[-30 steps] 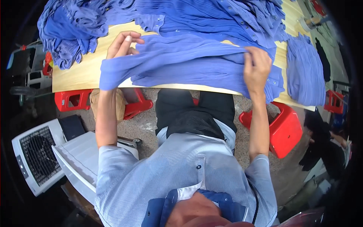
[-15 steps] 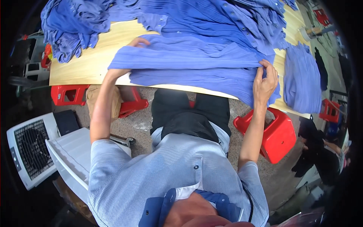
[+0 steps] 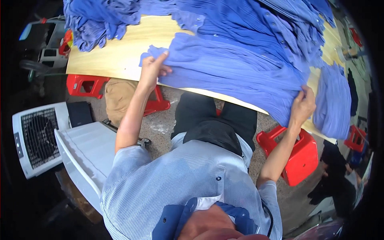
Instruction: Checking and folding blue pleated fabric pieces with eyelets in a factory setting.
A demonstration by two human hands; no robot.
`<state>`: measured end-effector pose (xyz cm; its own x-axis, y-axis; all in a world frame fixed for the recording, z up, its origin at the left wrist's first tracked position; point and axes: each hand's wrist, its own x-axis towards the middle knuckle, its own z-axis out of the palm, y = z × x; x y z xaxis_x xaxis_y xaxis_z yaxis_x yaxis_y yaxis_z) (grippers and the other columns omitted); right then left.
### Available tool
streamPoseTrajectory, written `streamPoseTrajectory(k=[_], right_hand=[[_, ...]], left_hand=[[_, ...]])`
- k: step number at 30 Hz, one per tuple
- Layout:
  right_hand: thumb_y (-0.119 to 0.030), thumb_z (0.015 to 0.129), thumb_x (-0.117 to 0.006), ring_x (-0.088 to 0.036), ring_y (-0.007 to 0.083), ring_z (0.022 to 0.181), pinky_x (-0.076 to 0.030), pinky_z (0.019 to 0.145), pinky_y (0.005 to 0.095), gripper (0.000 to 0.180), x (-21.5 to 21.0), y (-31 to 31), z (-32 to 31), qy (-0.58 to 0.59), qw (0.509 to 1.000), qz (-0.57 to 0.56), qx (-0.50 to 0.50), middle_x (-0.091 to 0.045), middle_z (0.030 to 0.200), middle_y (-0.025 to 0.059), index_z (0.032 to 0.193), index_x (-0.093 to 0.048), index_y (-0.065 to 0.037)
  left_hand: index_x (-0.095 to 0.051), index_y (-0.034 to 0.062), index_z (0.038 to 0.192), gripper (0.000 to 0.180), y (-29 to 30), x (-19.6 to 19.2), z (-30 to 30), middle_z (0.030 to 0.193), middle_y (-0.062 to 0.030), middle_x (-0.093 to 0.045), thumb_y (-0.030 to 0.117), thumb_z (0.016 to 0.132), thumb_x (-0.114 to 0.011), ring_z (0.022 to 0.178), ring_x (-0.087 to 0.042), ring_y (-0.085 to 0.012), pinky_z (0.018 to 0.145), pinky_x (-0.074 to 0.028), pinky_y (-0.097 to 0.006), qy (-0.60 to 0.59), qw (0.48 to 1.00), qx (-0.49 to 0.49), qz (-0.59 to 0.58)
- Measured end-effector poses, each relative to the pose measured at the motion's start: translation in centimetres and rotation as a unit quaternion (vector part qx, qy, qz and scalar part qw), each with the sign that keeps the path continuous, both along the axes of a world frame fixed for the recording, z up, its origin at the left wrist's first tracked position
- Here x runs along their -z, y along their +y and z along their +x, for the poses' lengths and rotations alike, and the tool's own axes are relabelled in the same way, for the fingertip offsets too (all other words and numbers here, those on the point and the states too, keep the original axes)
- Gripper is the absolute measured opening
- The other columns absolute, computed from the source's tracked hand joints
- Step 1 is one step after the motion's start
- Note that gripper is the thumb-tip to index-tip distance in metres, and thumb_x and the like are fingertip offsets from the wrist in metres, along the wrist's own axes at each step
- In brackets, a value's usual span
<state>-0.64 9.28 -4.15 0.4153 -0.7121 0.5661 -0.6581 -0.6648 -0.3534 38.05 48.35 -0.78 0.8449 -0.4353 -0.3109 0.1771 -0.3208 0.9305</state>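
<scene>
A blue pleated garment lies stretched sideways along the near edge of the table. At its left end is my left hand, with the thumb stretched out apart from half-bent fingers; it touches the cloth without visibly gripping it. The right end of the garment is pinched in the fingers of my right hand, where the cloth hangs a little over the table edge. Part of the pinch is hidden behind the fingers.
Heaped blue garments lie at the far left of the wooden table, with a larger pile behind. A folded blue garment sits at the right. Red stools and an air cooler stand below.
The raised fold of the garment now lies flatter. My left hand has come out from under its left end and sits over it. The whole view has shifted; my right hand keeps its pinch.
</scene>
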Motion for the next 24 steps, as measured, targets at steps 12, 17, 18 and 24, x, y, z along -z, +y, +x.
streamPoseTrajectory(k=[12, 17, 18, 24], right_hand=[[-0.008, 0.1, -0.071, -0.061, 0.0364, 0.145, -0.039, 0.124, 0.0529, 0.045, -1.8, 3.0, -0.2, 0.081, 0.992, 0.012, -0.093, -0.065, 0.157, 0.0163, 0.145, -0.072, -0.012], [-0.029, 0.108, -0.072, -0.047, 0.0362, 0.159, -0.029, 0.129, 0.0658, 0.051, -0.1, 6.7, 0.6, 0.184, 0.976, 0.023, -0.117, -0.054, 0.169, 0.0173, 0.156, -0.065, -0.012], [-0.034, 0.108, -0.072, -0.043, 0.0378, 0.162, -0.03, 0.129, 0.0674, 0.056, 0.7, 6.9, 0.7, 0.177, 0.976, 0.029, -0.121, -0.048, 0.173, 0.0186, 0.159, -0.061, -0.012], [-0.034, 0.106, -0.074, -0.042, 0.042, 0.161, -0.03, 0.127, 0.0722, 0.061, -1.4, 7.9, 2.0, 0.205, 0.975, 0.002, -0.085, -0.047, 0.173, 0.0229, 0.161, -0.06, -0.012]], left_hand=[[-0.063, 0.0134, 0.152, 0.051, 4.5, 0.3, 1.8, 0.158, -0.0274, -0.055, 0.016, 0.103, -0.074, 0.14, -0.059, -0.0472, 0.111, -0.053, -0.051, -0.53, 0.814, 0.123, 0.201], [-0.068, 0.0087, 0.137, 0.042, 4.4, 2.8, 1.9, 0.153, -0.0199, -0.06, 0.029, 0.102, -0.079, 0.143, -0.056, -0.0434, 0.119, -0.043, -0.055, -0.552, 0.787, 0.15, 0.233], [-0.068, 0.0069, 0.137, 0.043, 4.6, 3.1, 2.2, 0.15, -0.0208, -0.062, 0.028, 0.101, -0.08, 0.142, -0.057, -0.0437, 0.118, -0.045, -0.054, -0.555, 0.791, 0.152, 0.209], [-0.058, -0.0057, 0.148, 0.065, 0.7, 1.2, -1.2, 0.141, -0.0292, -0.065, 0.024, 0.098, -0.087, 0.132, -0.063, -0.045, 0.113, -0.051, -0.048, -0.477, 0.861, 0.117, 0.129]])
